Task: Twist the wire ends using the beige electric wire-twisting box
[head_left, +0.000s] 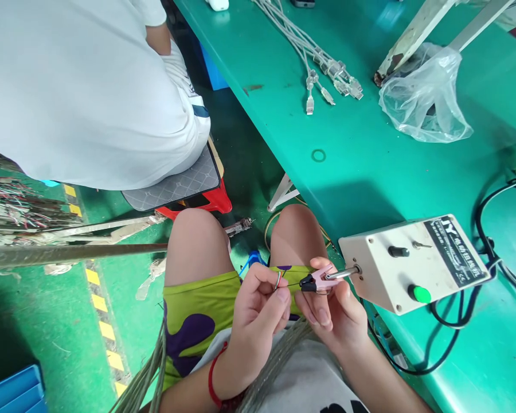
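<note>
My left hand [258,312] is closed, its thumb and index finger pinching the thin wires [278,280] of a cable, with one dark strand running right to a clip. The pink clip [322,280] with black jaw tips sits on the metal shaft [348,272] of a white control box [406,264]. Around this clip my right hand [337,310] is closed, fingers at its front and thumb near its rear; the exact contact is partly hidden. A bundle of grey cables [279,358] lies across my lap, under my forearms.
White USB cables [309,49] and a clear plastic bag [425,97] lie on the green table [275,103]. Black cords [451,327] loop behind the box. A person in white [98,92] sits on a stool at left. A blue bin [15,390] stands on the floor.
</note>
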Tool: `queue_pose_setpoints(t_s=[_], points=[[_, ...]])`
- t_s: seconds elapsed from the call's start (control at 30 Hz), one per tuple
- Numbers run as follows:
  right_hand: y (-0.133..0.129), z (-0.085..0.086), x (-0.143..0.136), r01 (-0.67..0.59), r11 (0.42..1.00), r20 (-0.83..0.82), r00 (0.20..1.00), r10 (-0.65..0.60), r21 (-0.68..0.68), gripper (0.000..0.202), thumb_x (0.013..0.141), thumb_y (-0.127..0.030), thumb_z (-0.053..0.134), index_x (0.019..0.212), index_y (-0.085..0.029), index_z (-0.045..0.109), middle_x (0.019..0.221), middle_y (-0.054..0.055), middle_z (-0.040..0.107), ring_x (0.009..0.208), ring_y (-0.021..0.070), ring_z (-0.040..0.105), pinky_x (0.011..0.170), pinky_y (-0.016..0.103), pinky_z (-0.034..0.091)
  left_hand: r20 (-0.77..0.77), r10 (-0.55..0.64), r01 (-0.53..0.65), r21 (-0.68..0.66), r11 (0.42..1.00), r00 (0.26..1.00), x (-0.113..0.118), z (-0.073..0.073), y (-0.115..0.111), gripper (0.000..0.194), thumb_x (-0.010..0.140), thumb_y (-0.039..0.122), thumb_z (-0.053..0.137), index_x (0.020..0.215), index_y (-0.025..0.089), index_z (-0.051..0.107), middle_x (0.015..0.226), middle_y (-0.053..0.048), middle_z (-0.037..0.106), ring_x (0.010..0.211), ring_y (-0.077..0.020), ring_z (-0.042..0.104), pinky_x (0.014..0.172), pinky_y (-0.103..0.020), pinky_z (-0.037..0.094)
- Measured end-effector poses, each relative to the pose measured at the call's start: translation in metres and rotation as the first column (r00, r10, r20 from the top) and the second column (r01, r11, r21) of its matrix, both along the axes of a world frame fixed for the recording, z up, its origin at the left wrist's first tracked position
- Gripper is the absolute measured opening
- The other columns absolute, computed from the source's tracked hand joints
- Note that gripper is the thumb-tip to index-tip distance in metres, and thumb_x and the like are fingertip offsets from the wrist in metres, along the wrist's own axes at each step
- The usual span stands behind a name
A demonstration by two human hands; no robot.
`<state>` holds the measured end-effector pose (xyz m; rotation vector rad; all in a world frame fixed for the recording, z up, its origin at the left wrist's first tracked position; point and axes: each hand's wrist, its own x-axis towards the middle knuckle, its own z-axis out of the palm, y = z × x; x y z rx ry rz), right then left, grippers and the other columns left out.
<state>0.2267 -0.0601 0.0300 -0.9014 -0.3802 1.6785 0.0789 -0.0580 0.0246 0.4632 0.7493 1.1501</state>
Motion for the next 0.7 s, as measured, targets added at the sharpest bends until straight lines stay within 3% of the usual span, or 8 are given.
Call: queue_pose_setpoints(t_s=[0.13,0.27,0.47,0.7], points=[[0.0021,-0.0018,-0.0029,0.03,1.0,0.033,0.999,-0.031,0.008,0.044,0.098,-0.07,0.087,0.122,-0.033,0.085,0.038,-0.012,0.036,0.041,0.0129,0.015,0.05,0.03,0.032,0.052,-0.008,0.006,0.031,0.999,0.999,0.0042,-0.0037,-0.0002,0.023,0.113,0.042,0.079,0.103,0.025,0.067,0.073,0.009,0.05,0.049,-0.0027,0.027,0.045,-0.014,0.022],[-0.0012,-0.0033,-0.0007,0.019,0.999,-0.034,0.999,-0.018,0.032,0.036,0.106,-0.063,0.082,0.126,-0.034,0.087,0.039,-0.011,0.037,0.044,0.0131,0.016,0.053,0.03,0.034,0.062,-0.003,0.001,0.038,0.999,0.998,0.0072,-0.0061,-0.0018,0.022,0.114,0.04,0.077,0.103,0.024,0.066,0.068,0.011,0.045,0.048,-0.0035,0.025,0.046,-0.015,0.021],[-0.003,-0.0061,0.0031,0.013,1.0,-0.036,0.999,-0.013,0.003,0.037,0.103,-0.063,0.086,0.126,-0.034,0.088,0.041,-0.01,0.038,0.046,0.0141,0.021,0.055,0.029,0.039,0.048,-0.014,0.012,0.03,0.999,0.999,0.0079,-0.0076,-0.0032,0.027,0.113,0.042,0.079,0.102,0.023,0.063,0.067,0.011,0.05,0.047,-0.003,0.025,0.046,-0.014,0.023],[0.0022,-0.0018,-0.0002,0.007,0.994,-0.053,0.999,-0.001,0.109,0.033,0.108,-0.06,0.081,0.127,-0.036,0.091,0.039,-0.009,0.035,0.047,0.0133,0.024,0.056,0.025,0.036,0.052,-0.029,0.028,0.022,0.999,0.998,0.0093,-0.0069,-0.0027,0.03,0.112,0.046,0.08,0.102,0.023,0.063,0.067,0.011,0.048,0.049,-0.0034,0.026,0.046,-0.013,0.022]])
